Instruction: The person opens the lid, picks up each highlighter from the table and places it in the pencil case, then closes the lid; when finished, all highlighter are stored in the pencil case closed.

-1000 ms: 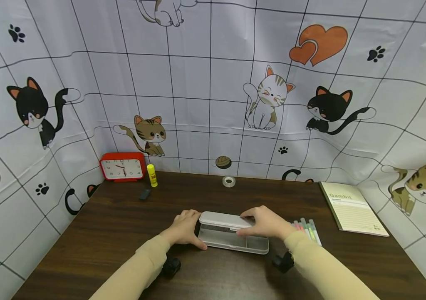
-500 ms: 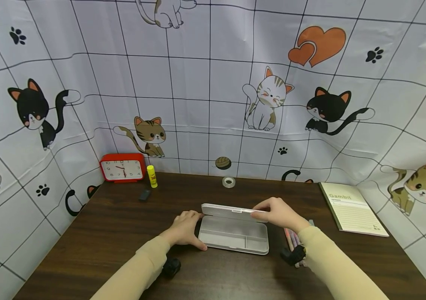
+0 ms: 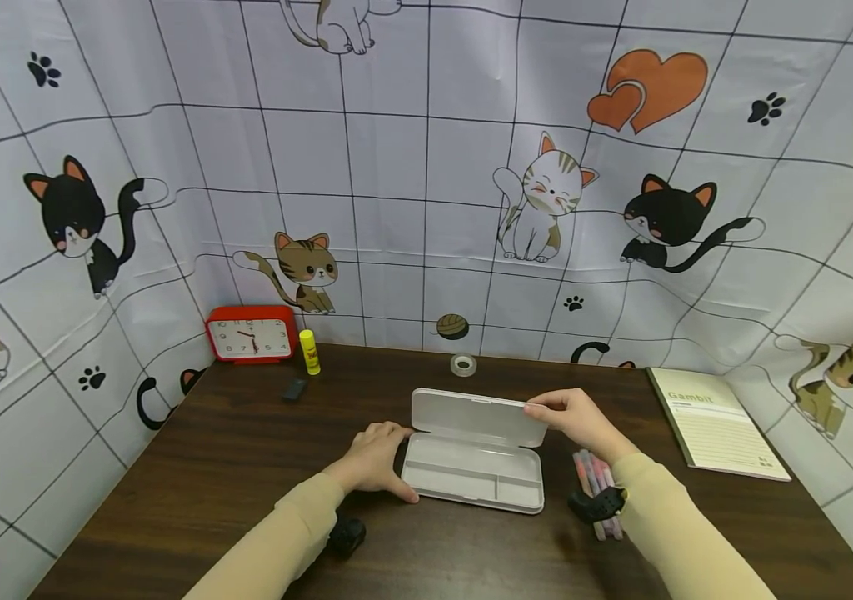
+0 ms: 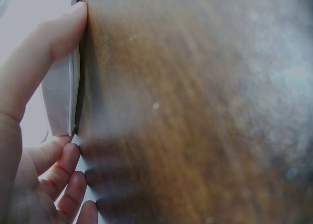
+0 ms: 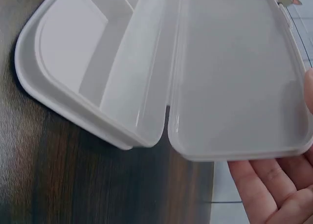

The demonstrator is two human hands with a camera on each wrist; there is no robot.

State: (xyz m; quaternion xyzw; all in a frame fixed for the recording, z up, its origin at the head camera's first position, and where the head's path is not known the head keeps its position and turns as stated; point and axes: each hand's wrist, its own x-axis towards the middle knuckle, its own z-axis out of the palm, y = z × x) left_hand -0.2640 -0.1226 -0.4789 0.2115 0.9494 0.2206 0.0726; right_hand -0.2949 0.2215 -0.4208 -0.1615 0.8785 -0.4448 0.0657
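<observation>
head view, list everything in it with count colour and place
Case: one, pale grey-white, table centre, open
Lid: one, pale grey-white, raised at the case's far side
Pens: several, count unclear, pinkish and pale, right of the case, partly hidden
Clock: one, red with white face, back left
Glue stick: one, yellow, beside the clock
Small block: one, dark, before the glue stick
Tape roll: one, whitish, back middle
Notebook: one, cream, right
Table: one, dark brown, beneath
Backdrop: white, cat print, behind
Wrist devices: two, black, at the wrists
Sleeves: two, pale yellow, foreground
Left hand: one, holding the case's left end
Right hand: one, pinching the lid's right end
</observation>
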